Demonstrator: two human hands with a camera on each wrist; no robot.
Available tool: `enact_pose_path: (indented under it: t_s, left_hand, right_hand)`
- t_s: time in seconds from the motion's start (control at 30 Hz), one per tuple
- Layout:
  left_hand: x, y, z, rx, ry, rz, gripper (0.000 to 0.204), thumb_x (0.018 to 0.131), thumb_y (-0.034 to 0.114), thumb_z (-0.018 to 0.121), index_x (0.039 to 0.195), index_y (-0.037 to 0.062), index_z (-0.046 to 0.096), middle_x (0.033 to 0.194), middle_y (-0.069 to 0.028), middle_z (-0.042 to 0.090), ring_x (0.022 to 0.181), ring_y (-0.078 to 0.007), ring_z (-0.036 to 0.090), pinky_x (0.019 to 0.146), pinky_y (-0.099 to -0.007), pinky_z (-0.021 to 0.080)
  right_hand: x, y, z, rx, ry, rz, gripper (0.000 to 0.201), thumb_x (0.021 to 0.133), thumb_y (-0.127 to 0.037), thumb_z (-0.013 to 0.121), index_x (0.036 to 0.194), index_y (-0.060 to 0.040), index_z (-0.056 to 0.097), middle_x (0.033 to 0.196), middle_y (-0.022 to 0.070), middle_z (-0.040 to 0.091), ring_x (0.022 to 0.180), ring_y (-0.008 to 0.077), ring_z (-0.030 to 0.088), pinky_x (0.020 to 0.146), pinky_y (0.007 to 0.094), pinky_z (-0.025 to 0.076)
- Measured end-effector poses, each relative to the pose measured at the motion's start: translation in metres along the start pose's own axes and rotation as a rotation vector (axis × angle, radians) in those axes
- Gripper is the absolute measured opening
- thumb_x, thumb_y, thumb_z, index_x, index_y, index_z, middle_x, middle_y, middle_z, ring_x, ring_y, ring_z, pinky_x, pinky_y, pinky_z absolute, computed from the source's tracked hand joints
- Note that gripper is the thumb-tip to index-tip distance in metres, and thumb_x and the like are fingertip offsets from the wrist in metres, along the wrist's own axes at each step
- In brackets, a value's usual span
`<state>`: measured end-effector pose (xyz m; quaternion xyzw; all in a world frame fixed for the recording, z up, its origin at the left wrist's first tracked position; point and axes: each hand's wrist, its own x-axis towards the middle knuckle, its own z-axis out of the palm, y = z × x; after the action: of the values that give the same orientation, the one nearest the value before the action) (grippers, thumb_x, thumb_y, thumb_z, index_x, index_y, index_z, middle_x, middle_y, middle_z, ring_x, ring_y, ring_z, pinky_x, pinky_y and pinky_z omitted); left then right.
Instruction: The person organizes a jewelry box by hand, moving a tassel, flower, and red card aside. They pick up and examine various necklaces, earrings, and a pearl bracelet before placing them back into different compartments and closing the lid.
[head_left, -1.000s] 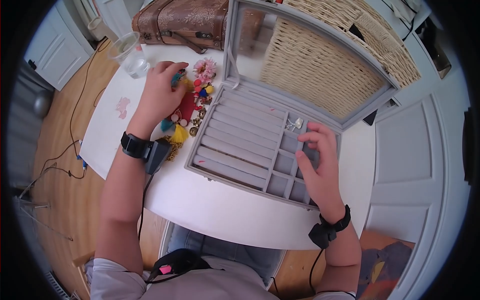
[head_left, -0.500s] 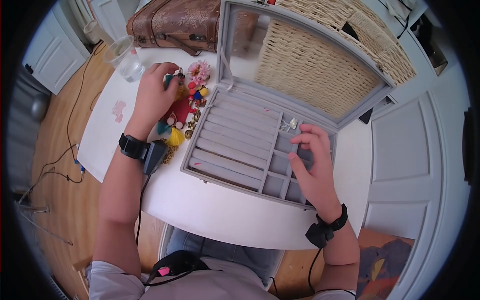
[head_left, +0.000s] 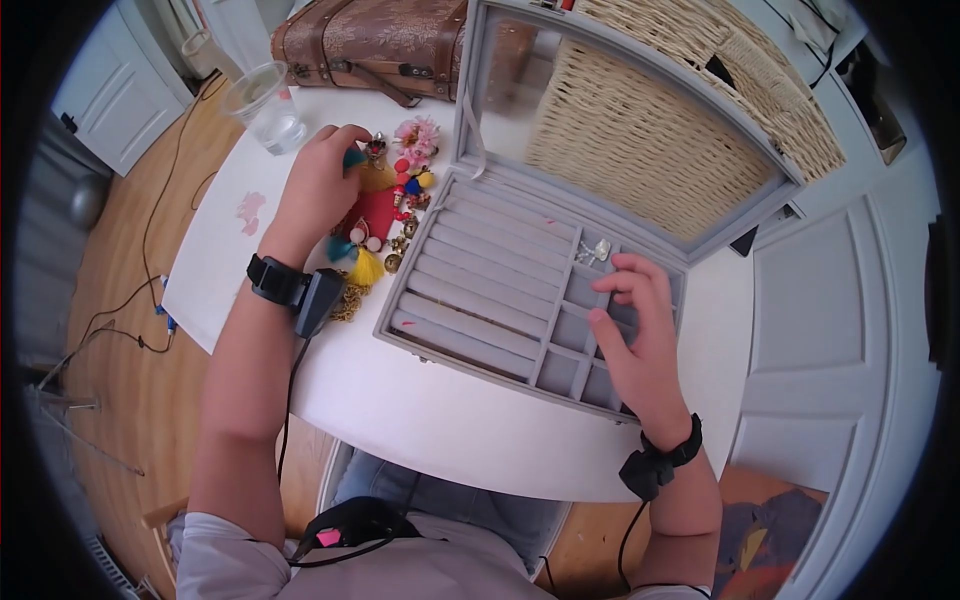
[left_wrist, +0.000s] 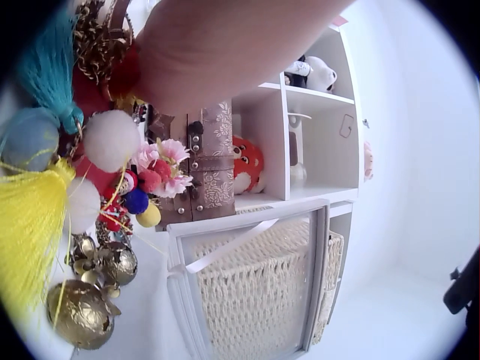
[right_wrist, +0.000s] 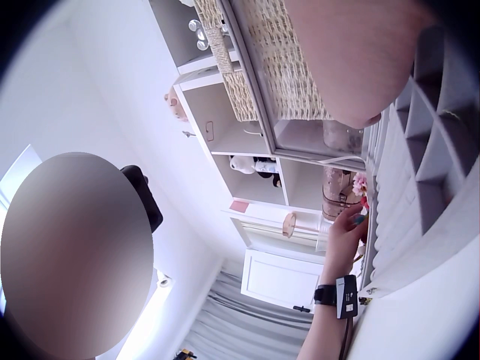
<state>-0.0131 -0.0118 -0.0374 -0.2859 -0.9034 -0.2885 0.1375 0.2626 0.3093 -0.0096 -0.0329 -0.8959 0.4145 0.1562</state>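
My left hand [head_left: 322,185] reaches into a pile of jewellery left of the box, fingers bent over a teal piece [head_left: 353,157]; its thumb is hidden, so I cannot tell whether it pinches that piece. Around it lie a pink flower ornament [head_left: 417,142], a yellow tassel [head_left: 366,268], gold bells [left_wrist: 81,313] and pompoms [left_wrist: 111,140]. The grey jewellery box [head_left: 490,248] stands with its glass lid raised. Over its right compartments hovers my right hand [head_left: 645,345], fingers loosely bent, nothing in it. A silver piece with a pale stone [head_left: 600,249] sits in a compartment.
A clear plastic cup [head_left: 275,120] stands on the white table [head_left: 440,420] beyond my left hand. Behind are a brown embossed case [head_left: 370,45] and a woven basket [head_left: 640,130], partly seen through the lid. Cables hang from both wrist straps.
My left hand shifts slightly among the jewellery, and its thumb passes out of sight behind the hand. The right hand stays over the compartments. The whole head view sways a little.
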Motion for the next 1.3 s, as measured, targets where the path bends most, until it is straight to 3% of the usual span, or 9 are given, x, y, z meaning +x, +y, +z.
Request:
enact_pose_path:
  t_s: [0.4, 0.47, 0.53, 0.67, 0.73, 1.0, 1.07, 1.23, 1.3]
  left_hand:
    - [0.011, -0.018, -0.014, -0.016, 0.339, -0.003, 0.026, 0.097, -0.002, 0.071, 0.122, 0.004, 0.075, 0.123, -0.0156, 0.071, 0.099, -0.0339, 0.076, 0.088, -0.0392, 0.062]
    - [0.008, -0.015, -0.015, -0.074, 0.254, -0.095, 0.027, 0.097, 0.0, 0.071, 0.124, 0.0048, 0.075, 0.125, -0.0158, 0.071, 0.102, -0.0335, 0.076, 0.09, -0.0394, 0.062]
    - [0.007, -0.016, -0.016, 0.073, 0.221, 0.064, 0.027, 0.095, 0.002, 0.073, 0.122, 0.005, 0.075, 0.124, -0.0164, 0.071, 0.098, -0.032, 0.075, 0.087, -0.0403, 0.06]
    - [-0.004, 0.008, -0.058, 0.153, 0.053, -0.03, 0.024, 0.092, 0.005, 0.077, 0.116, 0.0032, 0.077, 0.112, -0.0163, 0.074, 0.089, -0.0303, 0.072, 0.081, -0.0415, 0.059]
    - [-0.012, 0.034, -0.071, 0.152, -0.249, -0.172, 0.02, 0.089, 0.008, 0.08, 0.108, 0.0011, 0.078, 0.098, -0.0158, 0.074, 0.081, -0.0295, 0.069, 0.077, -0.0419, 0.057]
    - [-0.02, 0.037, -0.033, 0.142, -0.214, -0.058, 0.012, 0.086, -0.003, 0.076, 0.097, -0.003, 0.071, 0.095, -0.0182, 0.069, 0.083, -0.0349, 0.073, 0.077, -0.0421, 0.059]
    - [-0.019, 0.045, -0.035, 0.166, -0.249, -0.119, 0.017, 0.082, -0.004, 0.076, 0.098, -0.003, 0.071, 0.1, -0.0225, 0.069, 0.09, -0.0433, 0.072, 0.08, -0.0475, 0.059]
    - [-0.019, 0.041, -0.034, 0.104, -0.256, -0.083, 0.018, 0.079, -0.009, 0.073, 0.095, -0.0032, 0.066, 0.099, -0.0208, 0.068, 0.085, -0.0417, 0.071, 0.076, -0.0457, 0.058]
    - [-0.018, 0.039, -0.036, 0.177, -0.183, -0.076, 0.022, 0.078, -0.01, 0.072, 0.096, -0.0034, 0.06, 0.094, -0.0163, 0.064, 0.079, -0.0322, 0.067, 0.074, -0.0417, 0.055]
  right_hand:
    - [0.001, 0.0, 0.001, 0.014, 0.012, 0.005, 0.028, 0.093, -0.001, 0.075, 0.12, -0.0067, 0.069, 0.145, 0.0145, 0.055, 0.129, 0.0282, 0.057, 0.106, 0.0383, 0.048]
    - [0.001, 0.0, 0.001, 0.007, 0.011, 0.006, 0.028, 0.093, -0.001, 0.075, 0.12, -0.0066, 0.069, 0.145, 0.0145, 0.055, 0.129, 0.028, 0.057, 0.106, 0.0381, 0.048]
    - [0.001, 0.0, 0.001, 0.001, 0.013, 0.005, 0.028, 0.093, -0.001, 0.075, 0.12, -0.0065, 0.069, 0.145, 0.0145, 0.055, 0.128, 0.0279, 0.057, 0.105, 0.0379, 0.048]
    - [0.001, -0.001, 0.001, -0.003, 0.018, 0.005, 0.029, 0.093, -0.001, 0.075, 0.12, -0.0067, 0.069, 0.145, 0.0146, 0.055, 0.128, 0.0279, 0.057, 0.106, 0.038, 0.048]
    - [0.002, 0.0, 0.002, -0.009, 0.024, -0.007, 0.029, 0.093, -0.001, 0.075, 0.12, -0.0069, 0.07, 0.145, 0.0148, 0.055, 0.128, 0.0279, 0.057, 0.107, 0.0381, 0.048]
    - [-0.001, 0.002, 0.003, -0.009, 0.044, -0.01, 0.026, 0.095, -0.004, 0.075, 0.119, -0.0078, 0.068, 0.145, 0.0157, 0.052, 0.134, 0.0347, 0.051, 0.112, 0.041, 0.045]
    - [-0.002, 0.001, 0.004, 0.091, 0.02, 0.025, 0.026, 0.095, -0.005, 0.076, 0.119, -0.0089, 0.067, 0.146, 0.0152, 0.05, 0.136, 0.0364, 0.047, 0.113, 0.0425, 0.043]
    - [-0.004, 0.006, 0.006, 0.082, 0.039, -0.018, 0.027, 0.094, -0.005, 0.076, 0.119, -0.0097, 0.067, 0.145, 0.0141, 0.049, 0.132, 0.035, 0.047, 0.111, 0.0432, 0.043]
    - [-0.003, 0.008, 0.006, 0.056, 0.037, -0.037, 0.027, 0.094, -0.005, 0.076, 0.118, -0.0099, 0.067, 0.144, 0.0136, 0.049, 0.131, 0.0351, 0.047, 0.11, 0.0424, 0.043]
